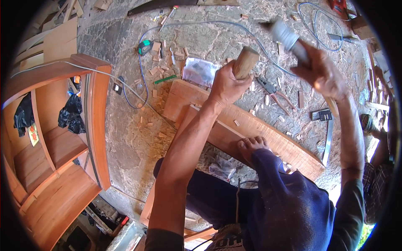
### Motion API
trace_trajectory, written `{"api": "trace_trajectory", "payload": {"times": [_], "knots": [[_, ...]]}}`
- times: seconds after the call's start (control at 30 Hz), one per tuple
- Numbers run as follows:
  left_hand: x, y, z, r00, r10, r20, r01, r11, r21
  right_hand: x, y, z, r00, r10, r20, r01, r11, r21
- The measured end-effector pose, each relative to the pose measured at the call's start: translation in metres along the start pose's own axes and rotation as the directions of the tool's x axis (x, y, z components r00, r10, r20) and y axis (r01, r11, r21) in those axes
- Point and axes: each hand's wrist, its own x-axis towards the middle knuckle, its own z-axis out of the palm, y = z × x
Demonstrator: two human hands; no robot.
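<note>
My left hand (226,85) is closed around a short, thick wooden handle (246,60), held above a pale wooden plank (268,141); the tool's lower end is hidden behind the hand. My right hand (322,75) grips a hammer, its grey head (284,35) blurred and raised to the upper right, its wooden handle (333,106) showing below the fist. My bare foot (253,145) rests on the reddish board (226,136) beside the plank. A silvery flat sheet (199,71) and pliers (280,100) lie just past the plank.
A wooden cabinet (100,125) with shelves and black bags stands left. A tape measure (145,47), cables, a saw (167,6), a metal square (328,142) and several wood offcuts lie on the concrete floor (117,37). Another person's foot (368,123) shows at the right.
</note>
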Motion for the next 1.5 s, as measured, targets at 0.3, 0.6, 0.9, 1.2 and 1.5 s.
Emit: {"api": "trace_trajectory", "payload": {"times": [0.3, 0.6, 0.9, 1.2, 1.5], "knots": [[-0.018, 0.018, -0.010, 0.994, 0.023, 0.107, -0.011, 0.994, -0.106, -0.005, -0.001, 0.033, 0.997, -0.066, 0.046, 0.065, 0.998, 0.019], [-0.024, 0.068, -0.043, 0.938, 0.320, -0.132, -0.342, 0.917, -0.207, -0.024, -0.009, 0.083, 0.969, 0.243, 0.035, -0.214, 0.768, 0.604], [-0.027, 0.017, -0.022, 0.994, 0.024, -0.108, -0.045, 0.981, -0.191, -0.025, -0.013, 0.100, 0.958, 0.278, 0.077, -0.256, 0.695, 0.672], [-0.022, 0.015, -0.012, 0.995, 0.091, -0.045, -0.098, 0.972, -0.213, -0.031, -0.020, 0.099, 0.947, 0.311, 0.081, -0.285, 0.698, 0.657], [-0.005, 0.007, -0.001, 0.999, -0.032, 0.013, 0.033, 0.997, -0.065, -0.008, -0.040, 0.026, 0.929, 0.195, -0.313, -0.086, 0.940, 0.330]]}}
